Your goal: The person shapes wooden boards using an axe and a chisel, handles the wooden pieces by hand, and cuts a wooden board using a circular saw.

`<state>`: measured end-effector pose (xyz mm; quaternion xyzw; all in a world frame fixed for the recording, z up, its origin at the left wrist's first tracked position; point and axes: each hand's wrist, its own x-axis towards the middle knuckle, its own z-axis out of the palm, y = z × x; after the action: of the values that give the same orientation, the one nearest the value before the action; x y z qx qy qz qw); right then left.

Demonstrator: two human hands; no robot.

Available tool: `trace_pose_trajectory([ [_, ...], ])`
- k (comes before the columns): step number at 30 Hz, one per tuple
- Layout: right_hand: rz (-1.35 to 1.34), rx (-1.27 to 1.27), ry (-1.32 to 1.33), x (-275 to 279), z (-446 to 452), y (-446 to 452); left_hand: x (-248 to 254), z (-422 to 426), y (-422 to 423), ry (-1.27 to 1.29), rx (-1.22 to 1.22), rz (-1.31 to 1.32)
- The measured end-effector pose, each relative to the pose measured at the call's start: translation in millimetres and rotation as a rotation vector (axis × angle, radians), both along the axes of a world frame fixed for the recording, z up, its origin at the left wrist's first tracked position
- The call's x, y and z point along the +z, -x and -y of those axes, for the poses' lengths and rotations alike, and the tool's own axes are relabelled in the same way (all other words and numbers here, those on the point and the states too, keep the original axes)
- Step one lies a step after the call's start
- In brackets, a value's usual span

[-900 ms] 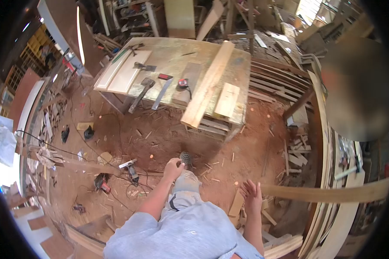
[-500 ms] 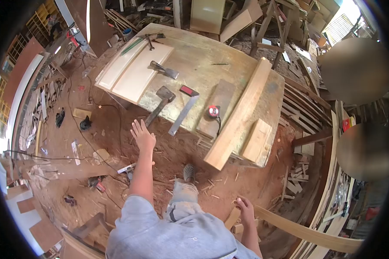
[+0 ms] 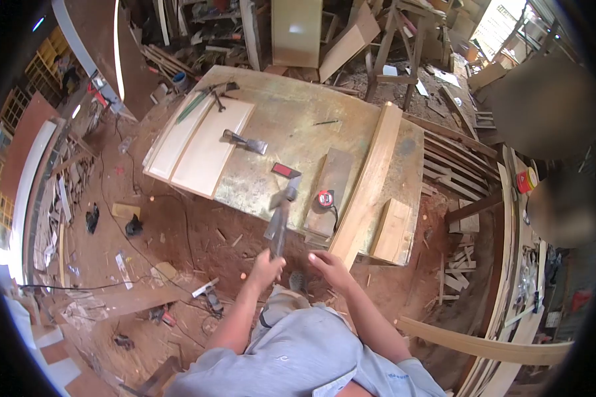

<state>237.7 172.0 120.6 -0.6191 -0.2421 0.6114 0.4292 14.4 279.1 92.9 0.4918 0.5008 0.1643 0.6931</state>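
My left hand (image 3: 267,270) is wrapped round the handle of a hammer (image 3: 281,215), whose head is raised over the near edge of the workbench (image 3: 291,99). The hammer partly covers a square with a red handle (image 3: 285,170). My right hand (image 3: 328,268) is just to the right, fingers apart and holding nothing, near the lower end of a long board (image 3: 371,185). A red tape measure (image 3: 325,198) rests on a brown block (image 3: 336,169). Farther left lies a chisel-like tool (image 3: 245,141).
Light panels (image 3: 212,149) and pliers-like tools (image 3: 220,99) lie at the bench's left. A short wood block (image 3: 392,231) sits at its right corner. Cables, a power tool (image 3: 213,301) and scraps litter the floor. A long strip (image 3: 483,344) extends at lower right.
My left hand has taken the hammer from the bench and drawn it right and toward me. My right hand has moved up and inward, closer to the left.
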Motion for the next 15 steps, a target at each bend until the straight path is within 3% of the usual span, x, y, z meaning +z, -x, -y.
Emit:
trace_pose_trajectory([
  [3,-0.340,-0.119,-0.062,-10,-32,4,33,42,-2,0.005,-0.210,0.175],
  [4,-0.455,-0.150,-0.077,16,-42,12,45,46,-6,-0.050,-0.301,0.196],
  [5,-0.589,-0.357,-0.138,45,-41,21,57,46,-10,-0.105,-0.392,0.216],
  [6,-0.603,-0.443,-0.188,37,-37,23,65,44,-10,-0.153,-0.482,0.232],
  [8,-0.621,-0.619,-0.285,15,-24,10,68,14,-6,-0.262,-0.550,0.042],
  [10,-0.349,-0.694,-0.188,46,7,-9,85,-13,-8,-0.330,-0.516,-0.067],
  [12,-0.071,-0.679,-0.123,17,48,-36,39,-56,4,-0.381,-0.319,-0.059],
  [15,0.228,-0.719,-0.037,-7,112,-34,9,-136,15,-0.614,-0.094,-0.270],
])
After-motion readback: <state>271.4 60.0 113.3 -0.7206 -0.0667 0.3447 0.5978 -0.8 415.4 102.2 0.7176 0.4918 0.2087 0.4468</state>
